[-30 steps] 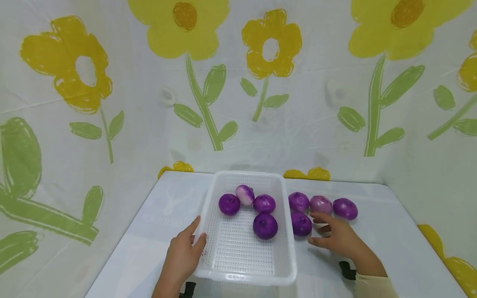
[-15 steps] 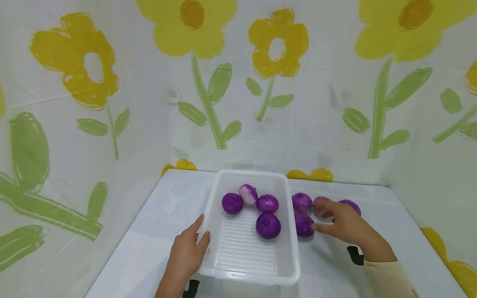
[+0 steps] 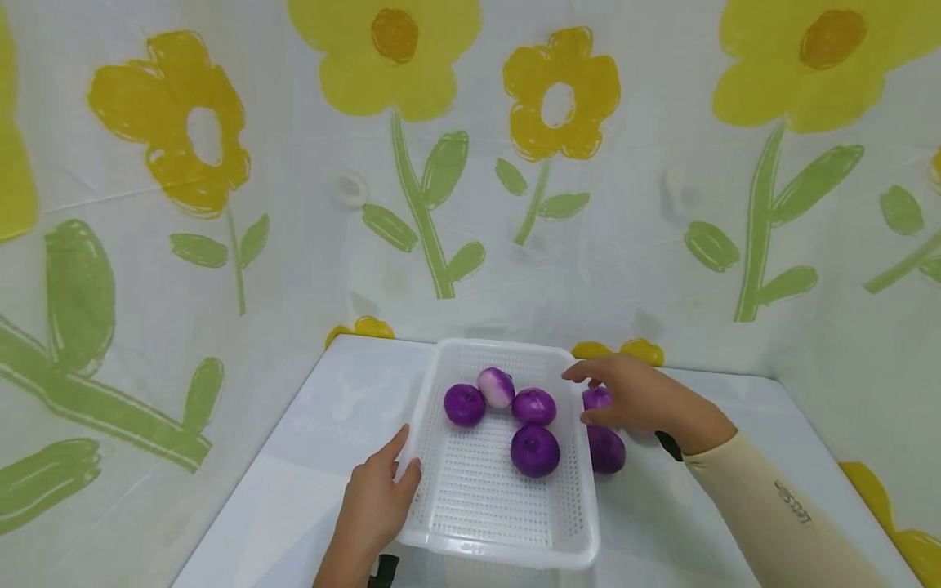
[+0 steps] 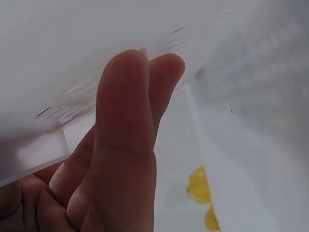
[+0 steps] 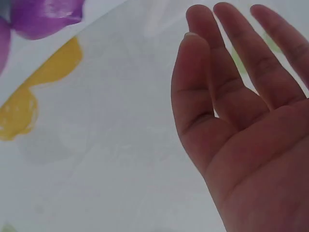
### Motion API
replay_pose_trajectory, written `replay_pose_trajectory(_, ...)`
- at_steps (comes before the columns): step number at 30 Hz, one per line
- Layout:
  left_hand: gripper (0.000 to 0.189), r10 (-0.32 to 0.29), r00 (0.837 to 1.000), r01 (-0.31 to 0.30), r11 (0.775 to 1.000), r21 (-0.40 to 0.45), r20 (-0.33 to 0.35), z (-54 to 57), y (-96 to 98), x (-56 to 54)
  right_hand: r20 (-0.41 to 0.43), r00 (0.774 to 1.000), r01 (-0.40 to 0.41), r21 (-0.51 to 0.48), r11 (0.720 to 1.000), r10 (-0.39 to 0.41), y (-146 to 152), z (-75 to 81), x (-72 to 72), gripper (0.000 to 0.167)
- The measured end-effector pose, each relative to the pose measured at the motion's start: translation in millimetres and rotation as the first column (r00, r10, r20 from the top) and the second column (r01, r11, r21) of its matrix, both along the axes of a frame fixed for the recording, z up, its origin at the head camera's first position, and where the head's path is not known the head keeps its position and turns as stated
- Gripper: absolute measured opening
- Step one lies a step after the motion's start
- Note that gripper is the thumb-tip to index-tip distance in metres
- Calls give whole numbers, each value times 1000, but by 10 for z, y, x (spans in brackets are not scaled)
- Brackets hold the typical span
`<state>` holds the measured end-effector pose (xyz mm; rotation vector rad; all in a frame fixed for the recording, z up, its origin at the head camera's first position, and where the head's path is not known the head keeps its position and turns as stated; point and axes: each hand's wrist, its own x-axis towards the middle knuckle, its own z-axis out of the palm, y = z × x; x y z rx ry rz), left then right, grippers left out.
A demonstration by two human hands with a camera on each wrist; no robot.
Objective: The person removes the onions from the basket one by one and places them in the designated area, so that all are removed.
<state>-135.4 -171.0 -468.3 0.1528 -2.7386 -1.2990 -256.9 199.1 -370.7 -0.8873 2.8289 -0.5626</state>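
White perforated plastic basket (image 3: 488,510), rectangular, long axis running away from the person, left side gripped by the left hand (image 3: 373,498), four round purple onions (image 3: 535,451) inside, one paler, right hand (image 3: 635,396) over the right rim, fingers apart, other purple onions (image 3: 606,453) near its thumb

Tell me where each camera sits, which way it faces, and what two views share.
Head: on the person's head, facing forward and down at the basket, onions, table and flowered cloth; left hand, right hand and right sleeve show.
Left wrist: on that wrist, facing the left hand at the basket's side; thumb and fingers show.
Right wrist: on that wrist, facing the right hand's palm, cloth behind, purple onion top left.
Shared: head and left wrist both show the left hand and basket.
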Motion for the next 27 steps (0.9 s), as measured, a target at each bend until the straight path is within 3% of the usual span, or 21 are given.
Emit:
replay_pose_trajectory(5,58,9,1000,-9,1000,-19,-14,2,2,-2,-5,990,-139,83,987,140,-331,0,-98,50)
replay_pose_trajectory(12,57,-1,999,1,1000,-11,-40,-8,14,-3,-25,942,-329,120,937,334,-689,-119,-181,49)
replay_pose_trajectory(19,57,0,1000,0,1000,-3,-26,-27,11,8,48,955,-294,287,912,293,-928,-188,-113,56)
replay_pose_trajectory(27,55,9,998,-11,999,-31,-59,-35,2,2,66,961,-274,351,895,268,-996,-288,-98,58)
